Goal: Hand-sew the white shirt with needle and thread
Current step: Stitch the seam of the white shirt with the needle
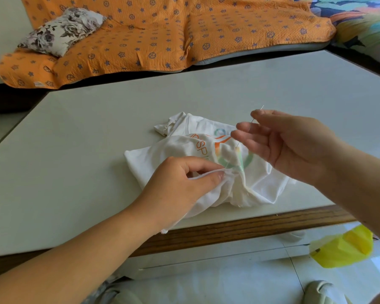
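A crumpled white shirt (257, 183) with an orange and green print lies on the pale table (97, 150) near its front edge. My left hand (180, 181) pinches a fold of the shirt between thumb and fingers. My right hand (290, 145) is raised above the shirt's right side and holds a thin needle (257, 114) between thumb and forefinger, its tip pointing up. A faint thread (234, 153) runs from the needle down to the pinched fold.
The table's wooden front edge (239, 229) runs just below the shirt. A sofa with an orange patterned cover (173, 36) and a floral pillow (62, 31) stands behind the table. A yellow plastic bag (342, 249) lies on the tiled floor at lower right.
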{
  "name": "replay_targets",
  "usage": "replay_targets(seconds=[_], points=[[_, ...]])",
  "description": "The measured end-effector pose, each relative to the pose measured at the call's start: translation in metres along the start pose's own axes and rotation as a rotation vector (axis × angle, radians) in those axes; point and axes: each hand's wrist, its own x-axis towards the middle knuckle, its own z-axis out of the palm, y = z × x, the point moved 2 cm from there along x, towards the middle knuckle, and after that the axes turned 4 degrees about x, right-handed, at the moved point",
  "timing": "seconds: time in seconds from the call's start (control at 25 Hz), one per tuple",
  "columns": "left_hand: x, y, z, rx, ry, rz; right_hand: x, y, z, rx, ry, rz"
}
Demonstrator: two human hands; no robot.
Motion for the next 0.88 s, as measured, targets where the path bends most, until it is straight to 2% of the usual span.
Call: replay_targets(seconds=[0.16, 0.52, 0.64, 0.88], points=[[-0.002, 0.001, -0.001, -0.039, -0.037, -0.044, 0.012, -0.008, -0.007, -0.002, 0.027, -0.128], [-0.001, -0.001, -0.003, -0.124, -0.091, -0.102, 0.025, -0.021, -0.023, -0.361, 0.223, -0.429], [0.000, -0.002, -0.004, -0.121, -0.098, -0.116, 0.027, -0.022, -0.027, -0.565, 0.278, -0.520], [0.001, -0.003, -0.006, -0.124, -0.088, -0.139, 0.028, -0.024, -0.033, -0.800, 0.373, -0.599]])
